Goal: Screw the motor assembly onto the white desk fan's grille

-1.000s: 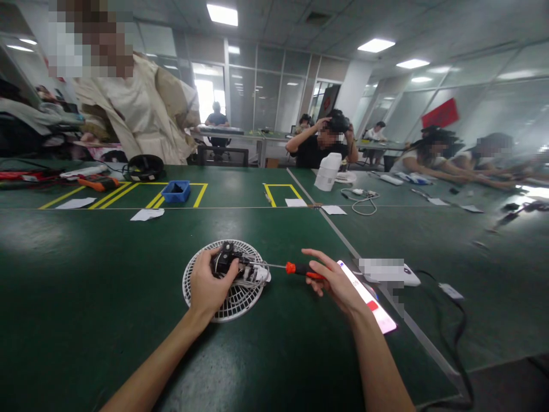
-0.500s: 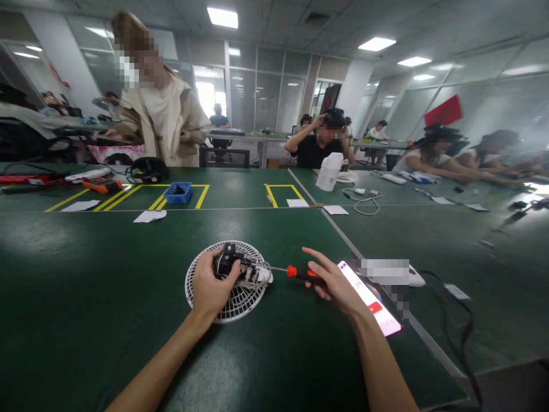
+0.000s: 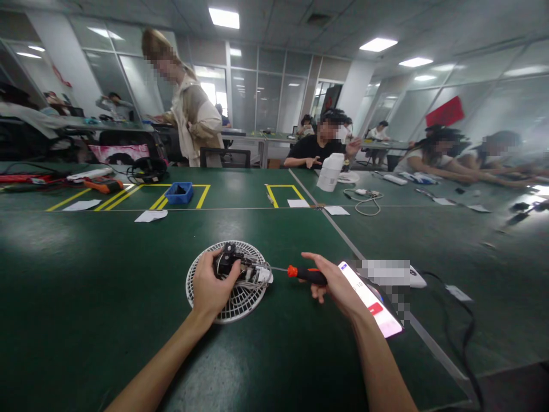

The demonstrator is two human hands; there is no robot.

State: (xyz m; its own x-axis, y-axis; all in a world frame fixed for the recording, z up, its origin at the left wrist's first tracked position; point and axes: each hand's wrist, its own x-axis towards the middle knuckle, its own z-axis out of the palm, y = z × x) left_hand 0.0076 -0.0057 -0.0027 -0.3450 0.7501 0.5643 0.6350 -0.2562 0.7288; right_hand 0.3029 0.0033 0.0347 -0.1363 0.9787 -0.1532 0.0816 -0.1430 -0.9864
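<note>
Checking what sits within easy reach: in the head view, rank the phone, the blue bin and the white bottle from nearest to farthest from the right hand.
1. Phone: lit, lying just right of the right hand.
2. White bottle: farther back, slightly left of the hand, on the neighbouring table.
3. Blue bin: far back left, inside yellow floor-tape markings.

The table (image 3: 86, 297) is dark green, marked near its far edge with yellow lines that form rectangles. A white fan grille (image 3: 234, 303) with thin radial ribs lies on it, carrying a black motor (image 3: 226, 262) with a white and silvery part beside it. The screwdriver (image 3: 300, 273) has an orange-red and black handle and a silvery shaft. Toward the right edge lies a phone (image 3: 372, 300) with a white, pink-tinted screen bearing a red patch. Near the far edge sit a blue tray (image 3: 179, 193), white paper slips (image 3: 150, 216), a white bottle (image 3: 330, 171), and an orange and black tool (image 3: 103, 184). A black cable (image 3: 461, 320) runs along the right side.
</note>
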